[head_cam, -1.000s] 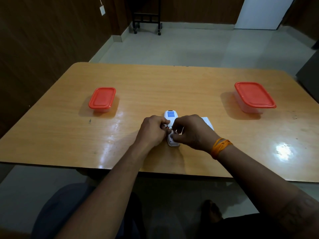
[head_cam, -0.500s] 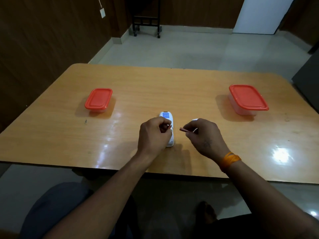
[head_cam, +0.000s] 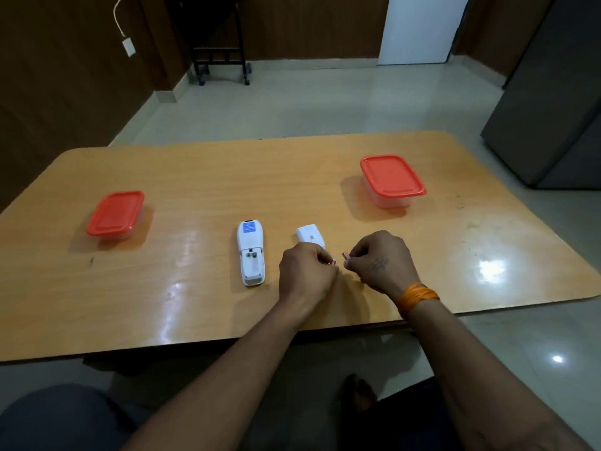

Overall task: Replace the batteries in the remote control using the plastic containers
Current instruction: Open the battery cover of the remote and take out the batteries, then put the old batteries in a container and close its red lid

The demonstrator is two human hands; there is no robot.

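Observation:
The white remote control [head_cam: 250, 252] lies face down on the wooden table [head_cam: 201, 177], its battery bay uncovered and holding nothing. Its white battery cover [head_cam: 310, 236] lies just right of it, partly behind my left hand. My left hand [head_cam: 305, 271] pinches a small reddish battery [head_cam: 333, 262] at its fingertips. My right hand [head_cam: 382, 262] pinches a second battery [head_cam: 346, 255]. The two hands are close together, to the right of the remote. One red-lidded plastic container [head_cam: 116, 213] stands at the left, another, larger one [head_cam: 392, 180] at the right; both are closed.
The table's near edge runs just below my wrists. A dark grey cabinet [head_cam: 553, 109] stands beyond the table's right corner. A black wheeled stand [head_cam: 221, 53] is by the far wall. My knees show under the table.
Both hands lifted off the remote and moved right, each with a battery. The remote now lies free with its bay exposed, and the cover is in plain sight. The camera turned rightward.

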